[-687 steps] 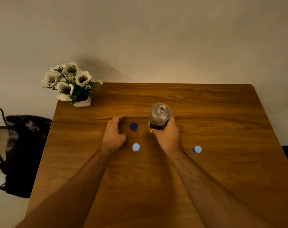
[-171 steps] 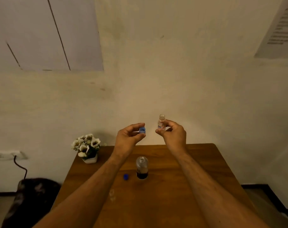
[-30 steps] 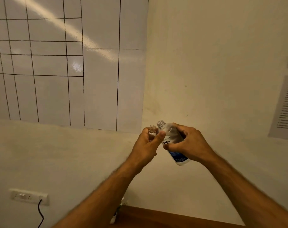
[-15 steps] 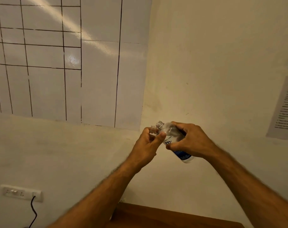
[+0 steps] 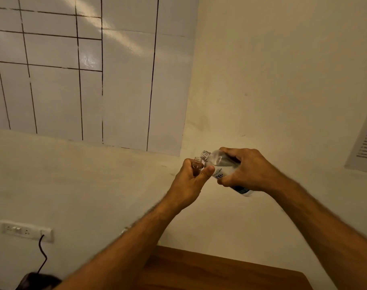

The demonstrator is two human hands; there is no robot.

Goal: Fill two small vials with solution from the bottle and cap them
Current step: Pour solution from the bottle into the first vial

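Bottle (image 5: 220, 164), clear ribbed plastic, tilts beside small vial (image 5: 197, 164).

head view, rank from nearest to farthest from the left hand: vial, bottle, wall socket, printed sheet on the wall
1. vial: pinched in the left hand itself, held upright.
2. bottle: just to its right, tilted in the right hand, its mouth beside the vial's.
3. wall socket: low on the wall, far left.
4. printed sheet: at the far right edge. The last two are nearly too close to call.
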